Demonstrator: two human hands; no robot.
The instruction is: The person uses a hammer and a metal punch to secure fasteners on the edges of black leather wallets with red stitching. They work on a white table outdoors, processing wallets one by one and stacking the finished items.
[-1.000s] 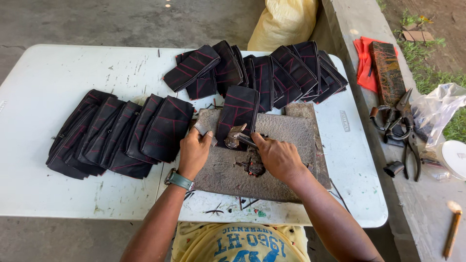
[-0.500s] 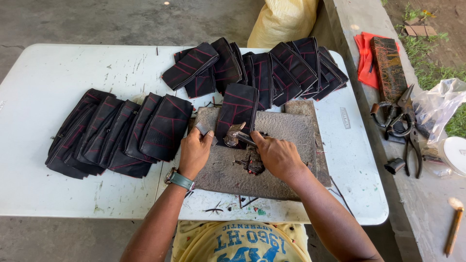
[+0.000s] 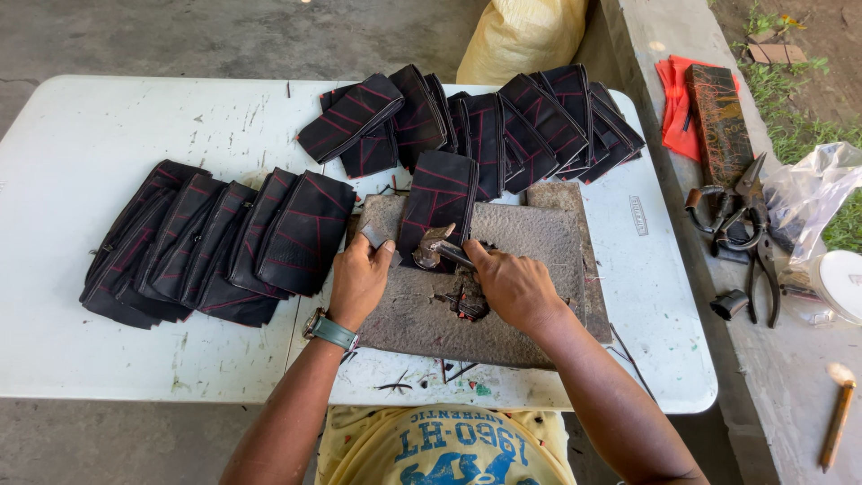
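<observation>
A black pouch with red stitching point(image 3: 440, 202) lies on a grey stone slab point(image 3: 530, 242) in the middle of the white table point(image 3: 108, 135). My left hand point(image 3: 359, 277), with a watch on its wrist, pinches the pouch's near left corner and a small black tab. My right hand point(image 3: 510, 286) grips a small metal hammer point(image 3: 437, 247) whose head rests on the pouch's near edge. A small heap of dark scraps point(image 3: 467, 304) sits on the slab under my right hand.
A row of like pouches point(image 3: 215, 242) lies left of the slab; another pile point(image 3: 503, 117) fans across the far side. On the concrete ledge at right are pliers and shears point(image 3: 750, 224), a red cloth point(image 3: 673, 108), a plastic bag point(image 3: 813, 198). A yellow sack point(image 3: 525, 36) stands beyond the table.
My right hand has shifted slightly, with the hammer staying low on the pouch's near edge. My left hand keeps its hold on the corner. Nothing else has moved.
</observation>
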